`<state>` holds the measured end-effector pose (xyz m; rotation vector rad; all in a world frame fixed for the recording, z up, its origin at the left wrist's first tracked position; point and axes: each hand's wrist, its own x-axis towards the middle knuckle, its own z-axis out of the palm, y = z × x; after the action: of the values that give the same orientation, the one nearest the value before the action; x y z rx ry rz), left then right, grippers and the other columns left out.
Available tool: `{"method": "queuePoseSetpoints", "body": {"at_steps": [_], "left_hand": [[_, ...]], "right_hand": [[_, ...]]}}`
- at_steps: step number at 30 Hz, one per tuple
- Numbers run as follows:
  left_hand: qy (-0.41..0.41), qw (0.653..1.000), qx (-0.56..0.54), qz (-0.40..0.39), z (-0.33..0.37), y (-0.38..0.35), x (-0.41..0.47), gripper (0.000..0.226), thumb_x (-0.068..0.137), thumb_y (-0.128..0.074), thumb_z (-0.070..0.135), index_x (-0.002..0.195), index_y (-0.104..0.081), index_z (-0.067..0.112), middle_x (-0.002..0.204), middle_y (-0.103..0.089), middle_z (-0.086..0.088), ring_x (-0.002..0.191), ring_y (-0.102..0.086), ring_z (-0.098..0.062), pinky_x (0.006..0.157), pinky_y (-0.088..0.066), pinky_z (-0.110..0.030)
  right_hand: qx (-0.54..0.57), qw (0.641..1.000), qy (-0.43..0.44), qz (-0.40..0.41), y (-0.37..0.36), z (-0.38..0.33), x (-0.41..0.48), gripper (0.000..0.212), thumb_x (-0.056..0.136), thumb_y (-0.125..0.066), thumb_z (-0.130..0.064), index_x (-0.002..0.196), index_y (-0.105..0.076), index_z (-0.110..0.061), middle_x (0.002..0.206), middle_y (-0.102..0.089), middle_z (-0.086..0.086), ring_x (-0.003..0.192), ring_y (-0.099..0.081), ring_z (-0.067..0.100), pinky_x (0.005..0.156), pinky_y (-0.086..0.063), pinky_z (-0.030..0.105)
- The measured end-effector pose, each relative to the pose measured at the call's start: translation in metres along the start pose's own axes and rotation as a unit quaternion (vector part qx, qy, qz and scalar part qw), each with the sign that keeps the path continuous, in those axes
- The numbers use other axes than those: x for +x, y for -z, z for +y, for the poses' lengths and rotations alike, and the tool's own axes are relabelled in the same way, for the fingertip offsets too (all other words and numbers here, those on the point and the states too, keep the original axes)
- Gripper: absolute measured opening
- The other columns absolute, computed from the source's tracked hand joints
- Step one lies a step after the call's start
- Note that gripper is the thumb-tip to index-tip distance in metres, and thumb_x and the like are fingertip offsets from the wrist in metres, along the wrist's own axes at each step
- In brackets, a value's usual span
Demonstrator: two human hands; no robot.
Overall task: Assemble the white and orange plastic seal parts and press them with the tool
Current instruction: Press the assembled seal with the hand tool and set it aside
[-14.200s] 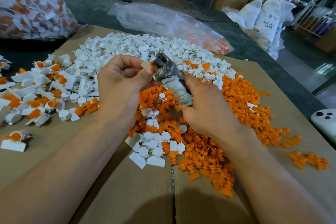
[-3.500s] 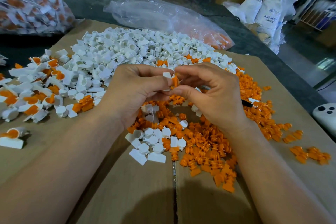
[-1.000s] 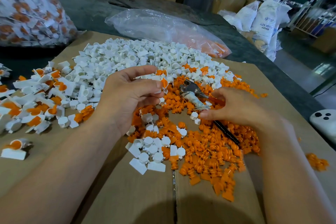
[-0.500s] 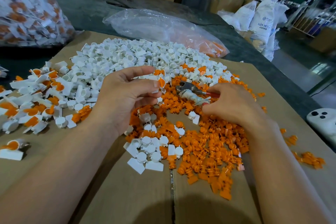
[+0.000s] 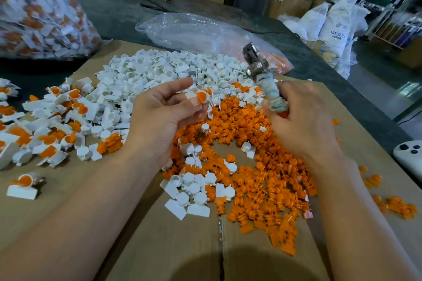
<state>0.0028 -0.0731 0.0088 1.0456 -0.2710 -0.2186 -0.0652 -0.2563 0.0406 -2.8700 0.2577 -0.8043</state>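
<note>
My left hand (image 5: 159, 118) pinches a joined white and orange seal (image 5: 201, 97) between thumb and fingers, above the piles. My right hand (image 5: 299, 118) grips the tape-wrapped handle of the metal pressing tool (image 5: 257, 61), whose jaws point up and away, to the right of the seal and apart from it. Loose white seal parts (image 5: 164, 73) lie heaped at the back of the cardboard sheet (image 5: 159, 246). Orange inserts (image 5: 262, 178) are spread in the middle and to the right. Joined white and orange seals (image 5: 45, 125) lie in a heap at the left.
A clear plastic bag (image 5: 194, 32) lies behind the white heap. A big bag full of seals (image 5: 38, 9) stands at the back left. A white controller (image 5: 408, 155) sits at the right table edge. Cardboard boxes and sacks stand beyond the table.
My right hand has lifted the pressing tool off the orange pile and raised it upright. My left hand still holds the joined seal in about the same place.
</note>
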Motion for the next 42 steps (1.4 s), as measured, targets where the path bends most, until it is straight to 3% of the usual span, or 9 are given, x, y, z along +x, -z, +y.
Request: {"method": "queuePoseSetpoints", "body": {"at_steps": [2,6,8,12,19,28,34,38,42], "left_hand": [[-0.025,1.0,0.007,0.003,0.0,-0.001,0.0,0.037,0.07,-0.062,-0.003,0.105,-0.059,0.012,0.049,-0.058,0.008,0.063,-0.069,-0.012,0.062,-0.055,-0.022],[-0.055,0.998,-0.002,0.013,0.0,-0.003,-0.002,0.041,0.078,-0.058,-0.008,0.115,-0.055,0.01,0.05,-0.059,0.01,0.068,-0.07,-0.012,0.066,-0.056,-0.023],[-0.065,0.998,-0.005,0.015,0.0,-0.005,-0.002,0.041,0.078,-0.058,-0.008,0.114,-0.054,0.012,0.051,-0.06,0.011,0.07,-0.07,-0.012,0.068,-0.057,-0.024],[-0.077,0.997,-0.002,0.028,0.0,-0.006,-0.001,0.037,0.083,-0.053,-0.012,0.108,-0.055,0.015,0.054,-0.061,0.011,0.068,-0.068,-0.009,0.068,-0.057,-0.024],[-0.1,0.994,0.001,0.044,0.0,-0.007,-0.001,0.03,0.081,-0.056,-0.01,0.099,-0.058,0.014,0.054,-0.062,0.011,0.062,-0.065,-0.004,0.064,-0.056,-0.022],[-0.106,0.992,0.033,0.059,-0.002,-0.008,-0.001,0.03,0.081,-0.057,-0.011,0.098,-0.058,0.014,0.05,-0.059,0.013,0.059,-0.064,-0.003,0.067,-0.058,-0.026],[-0.101,0.992,0.039,0.068,-0.002,-0.008,-0.002,0.031,0.08,-0.058,-0.011,0.094,-0.058,0.017,0.05,-0.059,0.012,0.061,-0.065,-0.004,0.063,-0.056,-0.022],[-0.101,0.992,0.037,0.065,-0.001,-0.008,-0.003,0.03,0.08,-0.059,-0.01,0.094,-0.058,0.017,0.052,-0.06,0.012,0.062,-0.066,-0.004,0.061,-0.055,-0.02],[-0.098,0.992,0.037,0.065,-0.001,-0.008,-0.004,0.031,0.081,-0.058,-0.012,0.094,-0.058,0.016,0.051,-0.059,0.011,0.06,-0.065,-0.003,0.058,-0.053,-0.018]], "right_hand": [[-0.012,1.0,0.017,-0.005,-0.003,-0.006,-0.002,0.017,0.086,-0.058,-0.024,0.099,-0.058,-0.013,0.081,-0.045,-0.006,0.078,-0.041,0.017,0.061,-0.027,0.031],[0.017,0.998,0.027,-0.05,-0.011,-0.013,-0.006,0.018,0.089,-0.053,-0.031,0.103,-0.052,-0.019,0.074,-0.037,-0.013,0.063,-0.035,0.007,0.05,-0.025,0.025],[0.022,0.996,0.035,-0.073,-0.014,-0.016,-0.008,0.026,0.089,-0.051,-0.034,0.11,-0.051,-0.019,0.084,-0.042,-0.01,0.07,-0.036,0.007,0.056,-0.023,0.029],[0.026,0.992,0.05,-0.114,-0.018,-0.021,-0.01,0.04,0.09,-0.052,-0.034,0.126,-0.045,-0.018,0.113,-0.052,0.0,0.094,-0.047,0.014,0.071,-0.028,0.023],[0.034,0.99,0.063,-0.124,-0.02,-0.026,-0.012,0.045,0.089,-0.052,-0.034,0.13,-0.043,-0.019,0.124,-0.05,0.0,0.108,-0.047,0.016,0.078,-0.029,0.022],[0.026,0.989,0.074,-0.126,-0.021,-0.028,-0.014,0.036,0.09,-0.052,-0.034,0.123,-0.048,-0.019,0.111,-0.054,-0.001,0.097,-0.048,0.015,0.071,-0.03,0.024],[-0.019,0.991,0.102,-0.089,-0.019,-0.027,-0.013,0.024,0.086,-0.057,-0.035,0.102,-0.056,-0.016,0.086,-0.046,-0.006,0.082,-0.029,0.008,0.063,-0.014,0.026],[-0.001,0.99,0.097,-0.106,-0.019,-0.03,-0.014,0.023,0.087,-0.056,-0.034,0.102,-0.053,-0.017,0.086,-0.042,-0.008,0.08,-0.034,0.009,0.062,-0.017,0.026],[0.046,0.985,0.096,-0.134,-0.019,-0.03,-0.015,0.017,0.088,-0.055,-0.033,0.093,-0.041,-0.025,0.08,-0.041,-0.01,0.072,-0.041,0.011,0.054,-0.03,0.027]]}}
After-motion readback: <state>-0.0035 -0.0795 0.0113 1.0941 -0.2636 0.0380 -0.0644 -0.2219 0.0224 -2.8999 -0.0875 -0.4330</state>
